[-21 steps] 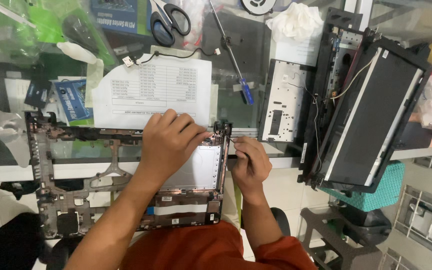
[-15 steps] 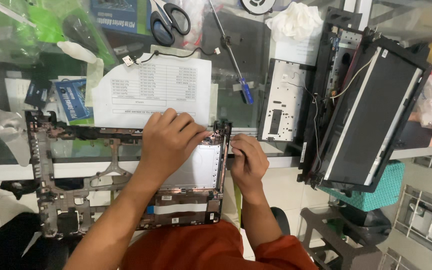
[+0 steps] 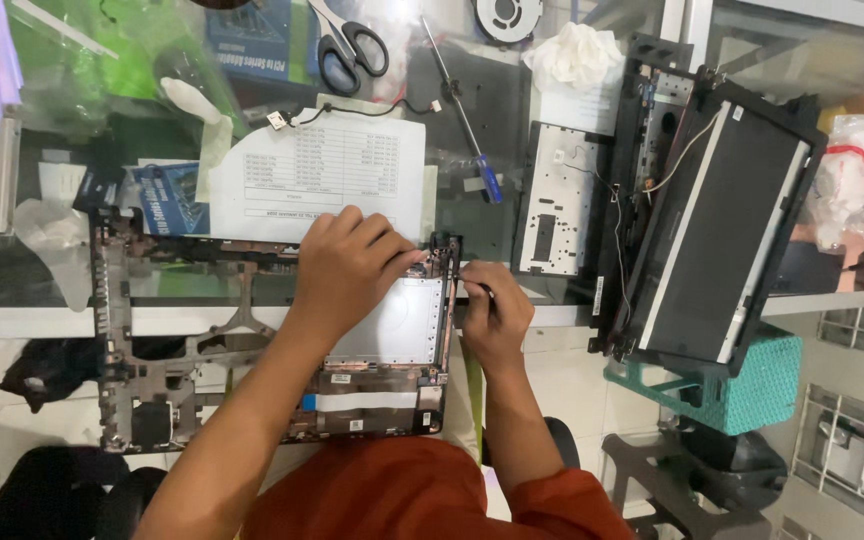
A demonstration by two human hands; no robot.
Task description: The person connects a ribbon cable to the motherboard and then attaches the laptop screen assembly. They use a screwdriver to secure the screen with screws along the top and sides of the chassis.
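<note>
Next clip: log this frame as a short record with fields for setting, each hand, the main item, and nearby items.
setting: glass-topped table seen from above, cluttered with parts
main item: laptop base frame, stripped, overhanging the table edge toward the person
left hand: left hand pressed flat on the frame's upper right area
right hand: right hand at the frame's right corner, gripping a thin dark tool; tip too small to tell
nearby: printed sheet, scissors, blue-handled screwdriver, laptop screen assembly, teal basket

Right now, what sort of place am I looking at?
Probably a small electronics repair bench: a stripped laptop base frame under both hands, an opened laptop screen beside it, and a screwdriver and scissors on the glass table.
</note>
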